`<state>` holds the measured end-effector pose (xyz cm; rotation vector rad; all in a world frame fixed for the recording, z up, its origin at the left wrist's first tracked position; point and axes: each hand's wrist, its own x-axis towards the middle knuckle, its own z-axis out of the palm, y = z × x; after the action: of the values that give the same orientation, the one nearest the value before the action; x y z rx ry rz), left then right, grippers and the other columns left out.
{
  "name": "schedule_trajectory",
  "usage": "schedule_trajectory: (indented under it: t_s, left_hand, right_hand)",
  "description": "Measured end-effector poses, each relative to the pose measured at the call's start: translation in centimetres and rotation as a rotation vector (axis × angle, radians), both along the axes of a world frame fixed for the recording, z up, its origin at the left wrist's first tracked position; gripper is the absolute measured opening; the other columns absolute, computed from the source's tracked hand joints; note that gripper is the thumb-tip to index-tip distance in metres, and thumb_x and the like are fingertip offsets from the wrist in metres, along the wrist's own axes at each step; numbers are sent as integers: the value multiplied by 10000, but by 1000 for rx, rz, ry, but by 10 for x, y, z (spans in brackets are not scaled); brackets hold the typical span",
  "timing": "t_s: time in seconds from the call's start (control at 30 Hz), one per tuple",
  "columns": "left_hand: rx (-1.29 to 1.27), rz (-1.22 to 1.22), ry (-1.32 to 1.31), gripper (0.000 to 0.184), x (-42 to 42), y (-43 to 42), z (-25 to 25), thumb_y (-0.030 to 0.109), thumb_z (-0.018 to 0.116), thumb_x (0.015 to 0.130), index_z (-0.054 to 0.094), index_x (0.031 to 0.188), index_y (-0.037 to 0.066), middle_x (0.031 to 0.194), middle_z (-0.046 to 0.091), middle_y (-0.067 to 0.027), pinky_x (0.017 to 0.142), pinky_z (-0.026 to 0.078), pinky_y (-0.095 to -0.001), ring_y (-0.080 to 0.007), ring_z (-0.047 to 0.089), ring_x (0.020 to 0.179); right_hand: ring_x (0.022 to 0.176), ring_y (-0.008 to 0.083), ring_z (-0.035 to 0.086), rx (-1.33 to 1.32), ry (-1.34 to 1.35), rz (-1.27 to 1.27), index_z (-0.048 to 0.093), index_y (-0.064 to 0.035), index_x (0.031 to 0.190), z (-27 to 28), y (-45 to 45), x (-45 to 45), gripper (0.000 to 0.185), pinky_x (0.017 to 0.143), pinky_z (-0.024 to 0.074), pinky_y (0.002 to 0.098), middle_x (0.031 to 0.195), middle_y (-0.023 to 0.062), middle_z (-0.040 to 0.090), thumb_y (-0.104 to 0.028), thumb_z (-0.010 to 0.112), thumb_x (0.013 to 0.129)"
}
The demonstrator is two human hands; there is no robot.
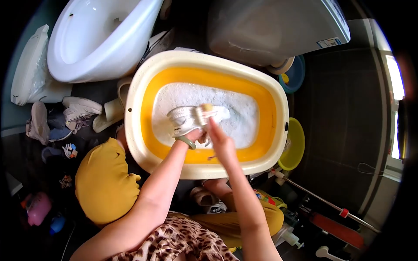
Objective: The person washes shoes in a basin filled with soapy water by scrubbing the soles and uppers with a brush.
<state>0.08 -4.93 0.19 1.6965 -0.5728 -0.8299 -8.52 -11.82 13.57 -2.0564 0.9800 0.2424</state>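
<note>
A white shoe [182, 117] is held over the suds inside a yellow tub with a cream rim [140, 78]. My left hand [196, 135], with a green bangle at the wrist, is closed on the shoe's near side; its fingertips are partly hidden. My right hand [222, 142] is closed around a small scrubbing brush [205, 108], whose pale head lies against the top of the shoe. The right hand and brush are blurred by motion. White foamy water [241, 115] spreads across the tub's bottom.
A white toilet bowl [82, 65] stands at the upper left, a grey appliance [270, 32] behind the tub. Worn sneakers [80, 111] lie on the left floor. To the right are a lime-green basin [295, 145], a blue basin [296, 76] and a metal pole [322, 195].
</note>
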Motion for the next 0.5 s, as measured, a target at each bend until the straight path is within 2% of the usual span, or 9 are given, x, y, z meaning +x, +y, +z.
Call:
schedule_trajectory:
  t_s: [0.03,0.07,0.13,0.2,0.27,0.33,0.37,0.4,0.5]
  left_hand:
    - [115,-199,-319,410,6,-3,-6,303,532,864,483,1203,78,1184,508,-84,934,387,-318,-185,477,1062]
    - [98,-106,-427,387,2,1,7,280,551,851,507,1175,74,1159,528,-102,935,386,-323,-196,486,1053]
    - [-100,-4,-121,376,-4,-3,0,276,557,844,522,1163,80,1125,549,-99,925,396,-328,-203,492,1044]
    - [21,-110,-53,370,0,-3,4,289,529,877,499,1184,84,1109,549,-90,893,417,-305,-187,499,1030]
    - [-529,225,1025,370,-7,-4,-14,330,441,939,432,1229,101,1151,509,-87,847,434,-253,-143,504,1006]
    - [-221,4,293,419,-3,-3,-6,280,511,896,426,1248,67,1176,507,-86,895,416,-282,-168,501,1044]
    - [-117,-18,-227,446,-2,-1,0,245,554,867,435,1247,45,1181,512,-87,924,404,-298,-184,501,1062]
    - [-123,-46,-111,407,-12,-5,-42,199,580,833,498,1196,34,1149,539,-94,943,388,-314,-206,503,1063]
    - [-215,-69,-159,335,-4,-3,-4,195,559,841,553,1136,36,1103,560,-97,938,393,-308,-209,512,1048]
  right_hand:
    - [689,189,603,-54,-66,-74,481,-175,1279,-21,-20,-6,381,633,472,311,822,135,645,-170,527,901]
    - [567,255,615,-110,-134,-144,473,-223,1284,-41,-40,-13,382,527,475,350,728,178,636,-211,518,905]
    - [587,238,607,-69,-234,-211,468,-235,1286,-53,-53,-14,380,560,480,329,753,198,631,-200,508,910]
    - [697,271,636,-81,-163,-41,475,-228,1279,-40,-26,-14,378,638,485,327,801,239,614,-219,520,904]
    - [721,93,557,-76,-224,143,478,-146,1287,-7,17,-2,400,699,471,263,828,137,623,-141,540,892]
    - [771,110,573,70,78,6,478,-155,1286,4,1,9,398,734,469,278,860,137,644,-174,540,894]
    - [667,123,569,-146,-241,65,477,-170,1288,-41,-22,-8,393,635,477,267,787,106,629,-193,531,900]
    - [528,91,477,-103,-198,-74,477,-159,1292,-42,-37,-8,387,496,420,237,720,41,580,-177,521,908]
    - [471,39,315,106,-165,-313,478,-121,1294,-60,-58,-18,381,407,272,210,707,-38,535,-136,509,914]
